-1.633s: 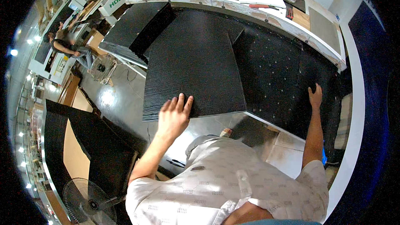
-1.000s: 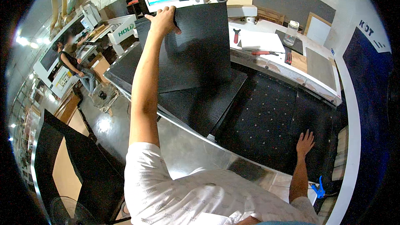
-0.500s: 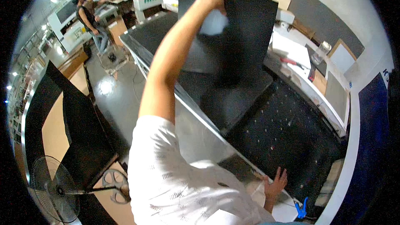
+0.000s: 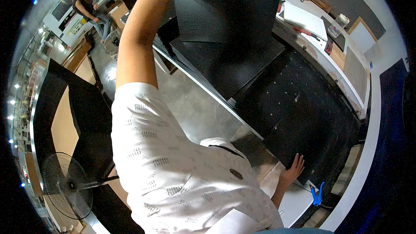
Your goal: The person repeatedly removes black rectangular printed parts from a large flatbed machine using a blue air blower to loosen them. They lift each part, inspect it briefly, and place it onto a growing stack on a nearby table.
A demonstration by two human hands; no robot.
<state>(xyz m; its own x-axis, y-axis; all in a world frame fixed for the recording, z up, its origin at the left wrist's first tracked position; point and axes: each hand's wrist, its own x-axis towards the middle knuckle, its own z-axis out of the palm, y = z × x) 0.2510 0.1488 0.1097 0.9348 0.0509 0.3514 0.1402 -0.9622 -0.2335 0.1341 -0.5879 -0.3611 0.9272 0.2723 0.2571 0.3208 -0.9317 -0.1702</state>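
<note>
Grey floor [image 4: 177,104] lay left of the black table [image 4: 320,104]. Left hand was out of view, grip undeterminable. Black panel [image 4: 229,17] stood raised, not laid flat, at the table's left. Right hand [image 4: 293,172] rested, fingers spread, at the table's near edge.

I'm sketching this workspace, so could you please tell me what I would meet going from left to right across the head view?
Black round wire-caged fan, tilted-up black rectangular panel, the person's bare right hand, blue plastic trigger-handled tool, clear cylindrical jar with a pale lid.
</note>
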